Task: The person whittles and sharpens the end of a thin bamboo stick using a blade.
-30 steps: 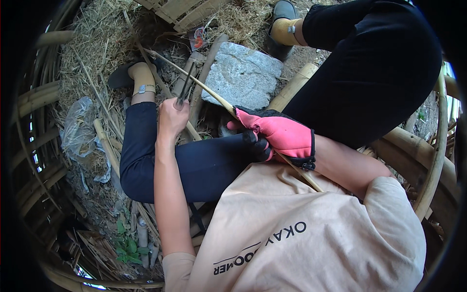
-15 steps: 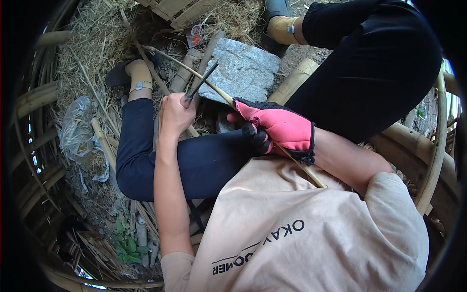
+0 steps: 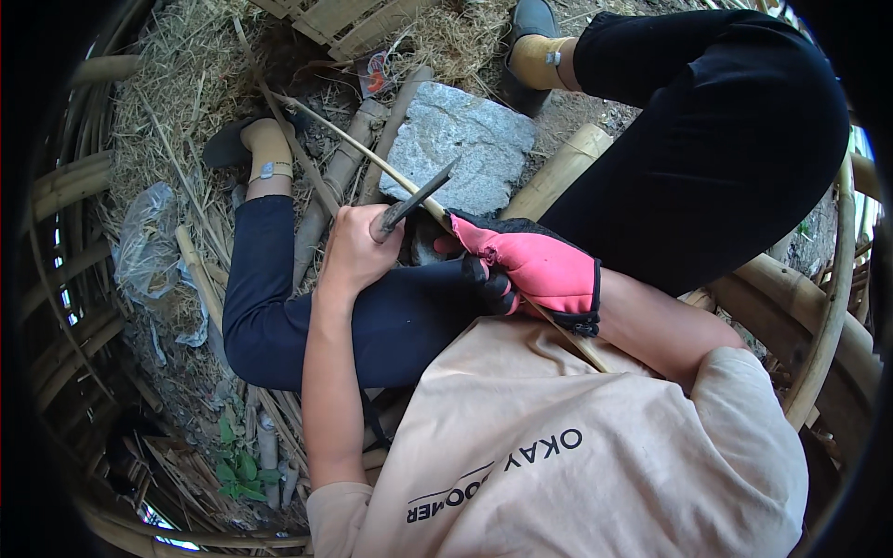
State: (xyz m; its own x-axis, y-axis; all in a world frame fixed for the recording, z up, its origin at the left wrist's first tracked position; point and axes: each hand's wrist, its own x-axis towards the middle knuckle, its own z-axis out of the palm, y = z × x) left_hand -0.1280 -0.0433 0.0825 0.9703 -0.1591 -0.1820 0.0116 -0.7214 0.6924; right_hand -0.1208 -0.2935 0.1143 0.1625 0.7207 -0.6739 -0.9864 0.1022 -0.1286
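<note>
My bare left hand is closed around the handle of a knife. The dark blade slants up and to the right across a long, thin bamboo strip; whether it touches the strip I cannot tell. A pink and black glove covers my right hand, whose fingers wrap round the same strip. From the glove the strip runs up and left over the edge of a grey stone block, and its near end lies against my shirt. The knife's handle is mostly hidden in my fist.
My bent legs in dark trousers frame the work area. Bamboo poles lie beside the stone. Dry straw, a crumpled clear plastic bag and a small green plant are at the left. Curved bamboo slats surround the space.
My left hand and the knife have moved right and slightly down, closer to the gloved hand. The blade is now tilted more to the right. My right hand stays nearly in place.
</note>
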